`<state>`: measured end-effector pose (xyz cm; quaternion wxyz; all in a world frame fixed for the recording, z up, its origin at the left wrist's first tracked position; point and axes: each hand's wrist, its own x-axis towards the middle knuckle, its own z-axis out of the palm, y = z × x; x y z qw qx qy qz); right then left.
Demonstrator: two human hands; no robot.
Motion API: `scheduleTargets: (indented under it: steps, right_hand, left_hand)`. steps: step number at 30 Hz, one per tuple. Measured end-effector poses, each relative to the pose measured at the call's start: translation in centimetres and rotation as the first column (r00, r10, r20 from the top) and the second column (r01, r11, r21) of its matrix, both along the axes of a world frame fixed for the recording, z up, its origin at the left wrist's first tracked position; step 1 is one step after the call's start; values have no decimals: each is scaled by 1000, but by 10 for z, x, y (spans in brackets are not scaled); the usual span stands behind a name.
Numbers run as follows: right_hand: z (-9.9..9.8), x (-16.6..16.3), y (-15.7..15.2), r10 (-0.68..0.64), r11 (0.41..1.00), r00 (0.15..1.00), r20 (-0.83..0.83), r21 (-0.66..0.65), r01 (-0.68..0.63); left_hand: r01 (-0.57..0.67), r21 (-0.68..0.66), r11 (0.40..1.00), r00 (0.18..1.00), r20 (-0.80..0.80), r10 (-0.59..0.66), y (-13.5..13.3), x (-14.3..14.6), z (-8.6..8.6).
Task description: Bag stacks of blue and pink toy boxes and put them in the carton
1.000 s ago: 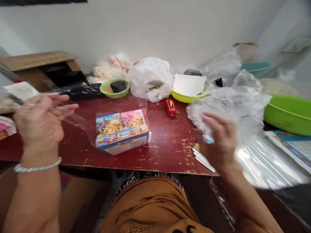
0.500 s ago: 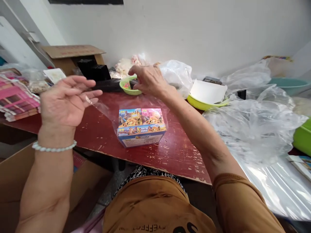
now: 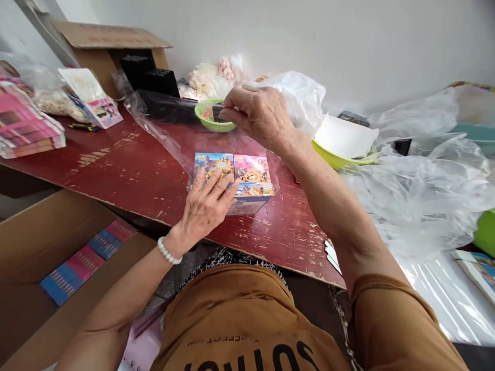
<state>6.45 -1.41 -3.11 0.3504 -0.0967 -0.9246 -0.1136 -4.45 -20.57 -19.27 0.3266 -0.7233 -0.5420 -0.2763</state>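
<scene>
A colourful cartoon-printed box (image 3: pixel 251 178) stands on the worn red table (image 3: pixel 112 154), inside a clear plastic bag (image 3: pixel 158 129) whose loose end trails to the upper left. My left hand (image 3: pixel 204 208) lies on the box's near left part with fingers spread, on top of the plastic. Further back, my right hand (image 3: pixel 259 116) reaches over a small green bowl (image 3: pixel 209 121). Its fingertips pinch a dark piece (image 3: pixel 218 112) at the bowl's rim. What that piece is, I cannot tell.
A cardboard carton (image 3: pixel 50 252) with blue and pink strips inside sits below the table's near edge. Black blocks (image 3: pixel 149 77) stand in another carton behind. Pink printed sheets (image 3: pixel 27 121) lie at the left. A yellow bowl (image 3: pixel 336 154) holding white paper and crumpled plastic sheeting (image 3: pixel 413 201) lie at the right.
My left hand has come down from the air onto the box. My right hand has moved over to the green bowl. The view has tilted, showing more of the table's left side.
</scene>
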Motion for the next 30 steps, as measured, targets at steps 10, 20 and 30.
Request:
scheduleTargets:
  steps: [10, 20, 30]
  right_hand:
    - [-55, 38, -47, 309, 948, 903, 299, -169, -269]
    - [-94, 52, -60, 333, 942, 914, 233, -48, -331]
    - [-109, 63, -65, 189, 982, 912, 363, -53, -183]
  left_hand:
    - [78, -74, 994, 988, 136, -68, 21, -14, 13]
    - [34, 38, 999, 978, 204, -41, 30, -10, -6]
    - [-31, -5, 1000, 954, 299, 31, 28, -7, -15]
